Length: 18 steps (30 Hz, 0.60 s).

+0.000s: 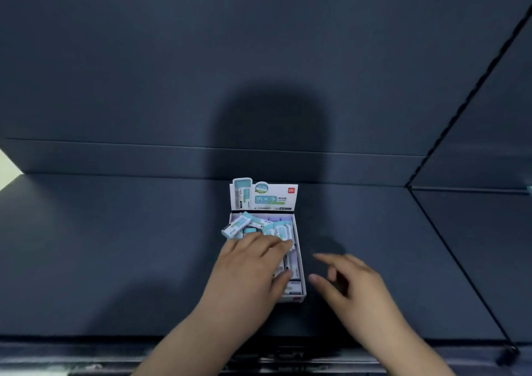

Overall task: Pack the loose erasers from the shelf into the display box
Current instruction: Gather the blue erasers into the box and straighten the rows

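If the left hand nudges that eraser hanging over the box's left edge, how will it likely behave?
The overhanging eraser looks small and light, so it would probably shift easily. Perched tilted on the display box rim, it may tip out onto the shelf. Its flat-sided shape shouldn't roll.

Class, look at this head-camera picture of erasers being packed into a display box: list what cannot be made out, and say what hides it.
- Near-left part of the display box, head view: covered by the left hand, so how the erasers lie there is hidden.
- Small print on the upright lid card: too small and blurred.
- Right hand: motion-blurred; appears empty.
- Both forearms: cut off by the bottom edge.
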{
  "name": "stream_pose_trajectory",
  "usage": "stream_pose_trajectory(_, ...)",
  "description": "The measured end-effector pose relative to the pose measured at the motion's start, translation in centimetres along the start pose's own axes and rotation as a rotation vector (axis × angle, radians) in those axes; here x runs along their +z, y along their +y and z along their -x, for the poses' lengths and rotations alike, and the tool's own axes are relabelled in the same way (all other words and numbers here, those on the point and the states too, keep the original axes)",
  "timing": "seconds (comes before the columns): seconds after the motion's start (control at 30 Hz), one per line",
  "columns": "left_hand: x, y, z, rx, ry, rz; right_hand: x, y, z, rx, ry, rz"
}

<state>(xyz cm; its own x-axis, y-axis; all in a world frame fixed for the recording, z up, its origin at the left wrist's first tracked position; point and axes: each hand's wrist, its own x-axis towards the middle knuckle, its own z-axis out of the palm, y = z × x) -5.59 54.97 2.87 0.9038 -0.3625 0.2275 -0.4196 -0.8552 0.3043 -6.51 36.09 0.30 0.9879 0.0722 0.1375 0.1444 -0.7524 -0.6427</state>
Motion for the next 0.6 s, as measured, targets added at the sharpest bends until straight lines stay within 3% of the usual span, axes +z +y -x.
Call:
stream_pose_trajectory(0.17, 1.3, 2.1, 0.3, 0.180, 0.095, 0.007, -0.2, 0.2, 1.6, -0.064, 0.094, -0.048)
stream_pose_trajectory(0.3, 2.3, 3.8, -0.4, 0.229, 0.067, -0.047, -1.1, 0.7, 2.9, -0.054, 0.205, -0.059)
stream_pose_trajectory(0.6, 4.8, 11.9, -3.3, 0.388, 0.031, -0.046, -8.7, 6.2, 8.2, 0.157, 0.249, -0.002)
